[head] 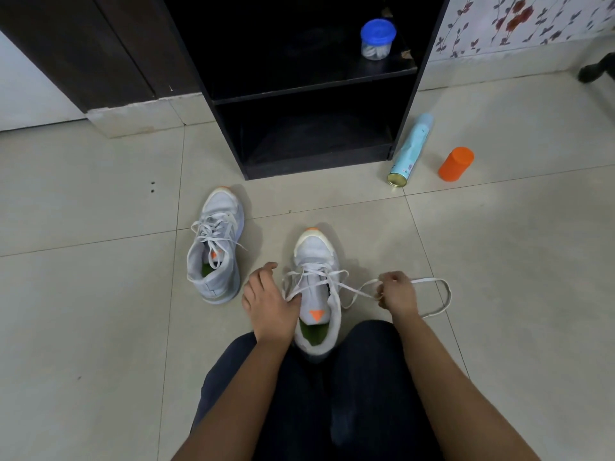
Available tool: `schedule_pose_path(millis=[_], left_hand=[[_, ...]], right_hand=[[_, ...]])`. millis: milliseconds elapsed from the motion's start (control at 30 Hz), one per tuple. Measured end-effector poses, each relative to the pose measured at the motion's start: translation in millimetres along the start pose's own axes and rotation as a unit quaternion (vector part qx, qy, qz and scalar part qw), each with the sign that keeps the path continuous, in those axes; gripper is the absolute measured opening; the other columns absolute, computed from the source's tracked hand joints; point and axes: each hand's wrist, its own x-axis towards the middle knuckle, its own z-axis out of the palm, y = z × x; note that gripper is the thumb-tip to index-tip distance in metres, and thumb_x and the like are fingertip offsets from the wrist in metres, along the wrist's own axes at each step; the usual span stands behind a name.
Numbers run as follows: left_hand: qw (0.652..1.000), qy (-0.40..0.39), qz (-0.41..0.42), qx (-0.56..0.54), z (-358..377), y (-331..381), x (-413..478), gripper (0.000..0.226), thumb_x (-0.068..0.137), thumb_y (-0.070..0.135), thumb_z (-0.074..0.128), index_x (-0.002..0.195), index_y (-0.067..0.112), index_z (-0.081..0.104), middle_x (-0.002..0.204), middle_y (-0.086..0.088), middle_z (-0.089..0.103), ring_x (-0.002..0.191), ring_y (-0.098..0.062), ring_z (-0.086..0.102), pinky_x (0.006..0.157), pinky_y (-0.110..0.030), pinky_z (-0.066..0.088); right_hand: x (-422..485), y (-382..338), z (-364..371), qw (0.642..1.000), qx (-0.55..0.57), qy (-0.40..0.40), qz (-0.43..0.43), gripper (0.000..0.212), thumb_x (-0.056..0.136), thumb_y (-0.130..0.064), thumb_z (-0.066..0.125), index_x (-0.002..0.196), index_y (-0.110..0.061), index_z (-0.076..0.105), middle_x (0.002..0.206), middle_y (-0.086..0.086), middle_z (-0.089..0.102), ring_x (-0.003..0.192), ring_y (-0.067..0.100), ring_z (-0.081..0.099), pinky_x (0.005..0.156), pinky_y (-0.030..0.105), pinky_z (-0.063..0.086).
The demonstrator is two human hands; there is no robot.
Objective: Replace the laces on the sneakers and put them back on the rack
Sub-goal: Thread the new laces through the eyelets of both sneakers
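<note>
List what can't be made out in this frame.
Head view:
- Rack shelves: too dark to see the backs.
- Jar contents: blurred, too small.
- Can label: too small to read.
- Lace where the right hand pinches it: hidden by the hand itself.
- Left hand on shoe: its back hides whether it grips lace.
- Dark object at right edge: cut off.

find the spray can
Head view, right of centre: the spray can lies on the floor beside the rack, orange cap to its right.
</note>
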Motion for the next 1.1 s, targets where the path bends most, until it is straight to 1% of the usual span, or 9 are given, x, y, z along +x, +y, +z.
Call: schedule_pose_path(millis=[67, 167, 233, 433, 533, 633, 800, 967, 1100], left_hand=[[1.000, -0.016, -0.012, -0.018, -2.9, -1.1, -1.5, 0.074, 0.063, 0.028, 0.080, 0.128, 0.018, 0.046, 0.118, -0.004, 0.049, 0.113, -0.027, 0.043, 0.096, -0.039, 0.035], [0.999, -0.034, -0.004, -0.033, -3.9, -1.9, -2.4, 0.073, 0.065, 0.025, 0.079, 0.129, 0.017, 0.045, 0.121, -0.004, 0.048, 0.114, -0.027, 0.042, 0.097, -0.039, 0.035], [0.999, -0.037, 0.014, -0.025, -2.4, -2.5, -2.3, 0.070, 0.067, 0.025, 0.077, 0.129, 0.017, 0.046, 0.121, -0.005, 0.048, 0.113, -0.028, 0.044, 0.096, -0.038, 0.036], [0.999, -0.027, 0.011, -0.025, -2.0, -1.2, -2.6, 0.059, 0.073, 0.022, 0.071, 0.126, 0.013, 0.048, 0.122, -0.007, 0.049, 0.115, -0.029, 0.045, 0.096, -0.037, 0.036], [0.999, -0.037, 0.005, -0.028, -2.2, -1.8, -1.9, 0.061, 0.072, 0.021, 0.071, 0.127, 0.014, 0.046, 0.123, -0.006, 0.049, 0.117, -0.028, 0.044, 0.097, -0.036, 0.036], [0.998, -0.050, 0.009, -0.040, -0.8, -4.9, -0.8, 0.065, 0.073, 0.024, 0.074, 0.130, 0.014, 0.045, 0.124, -0.006, 0.049, 0.116, -0.027, 0.045, 0.096, -0.035, 0.037], [0.996, -0.069, -0.001, -0.062, -1.6, -4.0, -0.2, 0.066, 0.074, 0.025, 0.074, 0.132, 0.014, 0.043, 0.124, -0.006, 0.048, 0.114, -0.026, 0.044, 0.094, -0.034, 0.039], [0.991, -0.094, -0.024, -0.096, -7.3, -2.3, -1.8, 0.060, 0.080, 0.024, 0.069, 0.132, 0.018, 0.039, 0.128, -0.002, 0.041, 0.116, -0.021, 0.043, 0.082, -0.029, 0.040], [0.986, -0.120, -0.027, -0.109, -7.8, 0.1, -2.2, 0.055, 0.084, 0.024, 0.066, 0.131, 0.021, 0.037, 0.126, 0.001, 0.041, 0.095, -0.020, 0.056, 0.066, -0.030, 0.041]], right_hand=[[-7.5, 3.2, 7.1, 0.919, -0.366, -0.012, -0.142, 0.026, 0.093, -0.021, 0.046, 0.111, -0.019, 0.065, 0.104, 0.005, 0.061, 0.101, 0.028, 0.057, 0.081, 0.033, 0.046], [-19.5, -5.7, 31.3, 0.855, -0.399, -0.030, -0.331, 0.027, 0.092, -0.026, 0.051, 0.112, -0.029, 0.069, 0.119, 0.000, 0.059, 0.110, 0.027, 0.050, 0.088, 0.034, 0.044], [-23.8, -14.3, 44.8, 0.832, -0.421, -0.044, -0.360, 0.027, 0.094, -0.033, 0.050, 0.111, -0.027, 0.069, 0.115, 0.002, 0.063, 0.111, 0.027, 0.050, 0.088, 0.034, 0.041], [0.5, -9.9, 0.5, 0.830, -0.513, 0.057, -0.212, 0.029, 0.095, -0.019, 0.042, 0.110, -0.012, 0.066, 0.109, 0.006, 0.062, 0.107, 0.027, 0.054, 0.081, 0.034, 0.046], [9.2, -1.4, -29.8, 0.835, -0.545, 0.032, -0.068, 0.033, 0.094, -0.015, 0.039, 0.120, -0.014, 0.059, 0.123, 0.006, 0.059, 0.121, 0.025, 0.048, 0.090, 0.034, 0.044], [5.0, -8.3, -21.2, 0.790, -0.608, -0.007, -0.083, 0.035, 0.092, -0.016, 0.040, 0.124, -0.018, 0.056, 0.128, 0.003, 0.057, 0.126, 0.024, 0.043, 0.097, 0.033, 0.039], [-21.8, -29.2, 39.2, 0.848, -0.405, -0.084, -0.331, 0.023, 0.091, -0.028, 0.051, 0.100, -0.019, 0.070, 0.102, 0.005, 0.069, 0.099, 0.027, 0.059, 0.082, 0.035, 0.050], [-11.2, -17.0, 26.2, 0.846, -0.465, -0.052, -0.256, 0.023, 0.093, -0.028, 0.047, 0.097, -0.016, 0.067, 0.101, 0.010, 0.069, 0.096, 0.030, 0.062, 0.076, 0.032, 0.046], [0.4, -5.8, -3.1, 0.907, -0.361, -0.090, -0.199, 0.023, 0.096, -0.029, 0.049, 0.098, -0.013, 0.066, 0.101, 0.009, 0.069, 0.096, 0.027, 0.061, 0.078, 0.033, 0.045]])
